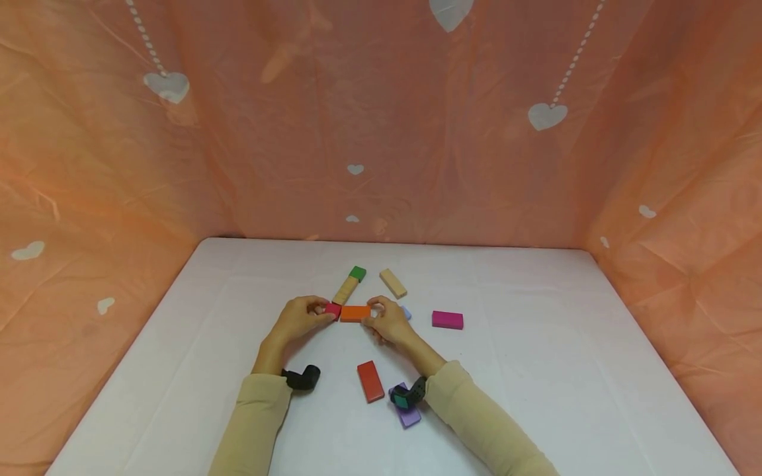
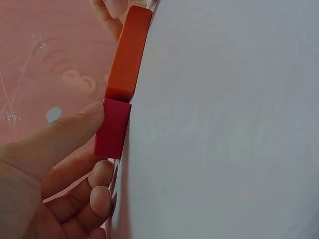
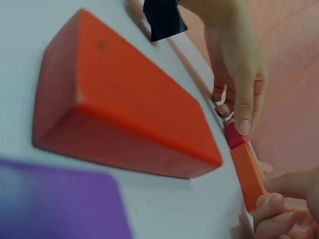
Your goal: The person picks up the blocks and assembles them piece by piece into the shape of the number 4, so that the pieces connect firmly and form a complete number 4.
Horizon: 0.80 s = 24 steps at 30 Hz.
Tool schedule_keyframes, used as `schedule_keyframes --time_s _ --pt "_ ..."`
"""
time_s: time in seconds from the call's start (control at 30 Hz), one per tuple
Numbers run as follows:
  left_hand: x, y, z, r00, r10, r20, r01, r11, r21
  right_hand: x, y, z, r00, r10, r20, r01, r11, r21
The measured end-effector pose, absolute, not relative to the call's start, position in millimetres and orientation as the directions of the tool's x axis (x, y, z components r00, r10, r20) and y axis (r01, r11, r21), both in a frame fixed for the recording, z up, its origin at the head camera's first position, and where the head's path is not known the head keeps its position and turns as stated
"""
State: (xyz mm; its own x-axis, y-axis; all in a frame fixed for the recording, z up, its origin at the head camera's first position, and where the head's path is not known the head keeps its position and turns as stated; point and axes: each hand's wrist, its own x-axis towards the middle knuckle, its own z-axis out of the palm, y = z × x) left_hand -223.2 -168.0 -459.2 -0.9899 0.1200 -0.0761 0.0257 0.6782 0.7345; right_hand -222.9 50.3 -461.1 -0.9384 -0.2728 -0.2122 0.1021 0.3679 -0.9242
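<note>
My left hand (image 1: 301, 316) pinches a small crimson block (image 2: 113, 129) between thumb and fingers, low over the white table. Against its right side, end to end, sits an orange block (image 1: 355, 314). At the far end of that orange block, my right hand (image 1: 389, 320) grips it with thumb and fingers, as the right wrist view also shows. Just behind the crimson block, a natural wood block (image 1: 346, 289) runs diagonally away to a small green block (image 1: 358, 274). Part of a light blue block (image 1: 407, 313) shows from behind my right hand.
Another natural wood block (image 1: 393, 283) lies behind my right hand, and a magenta block (image 1: 448, 320) to its right. Nearer me are a red block (image 1: 370, 381) and a purple block (image 1: 408, 417), partly covered by the right wristband (image 1: 411, 395). Orange curtains (image 1: 393, 132) surround the table (image 1: 536, 370).
</note>
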Motion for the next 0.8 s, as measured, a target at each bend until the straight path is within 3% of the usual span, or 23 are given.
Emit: schedule_keyframes --time_s 0.27,0.53,0.8 --pt "-224 -171 -455 -0.988 0.138 -0.071 0.038 0.659 0.751 -222 64 -454 -0.954 -0.26 -0.149 0.034 0.397 -0.917" --pt "-226 -174 -458 -0.974 0.225 0.031 0.16 0.582 0.797 -228 92 -454 -0.964 -0.252 -0.081 -0.011 0.347 -0.938" --pt "-226 -174 -459 -0.959 0.28 0.035 0.182 0.52 0.835 -233 118 -454 -0.969 -0.223 -0.106 0.017 0.371 -0.928"
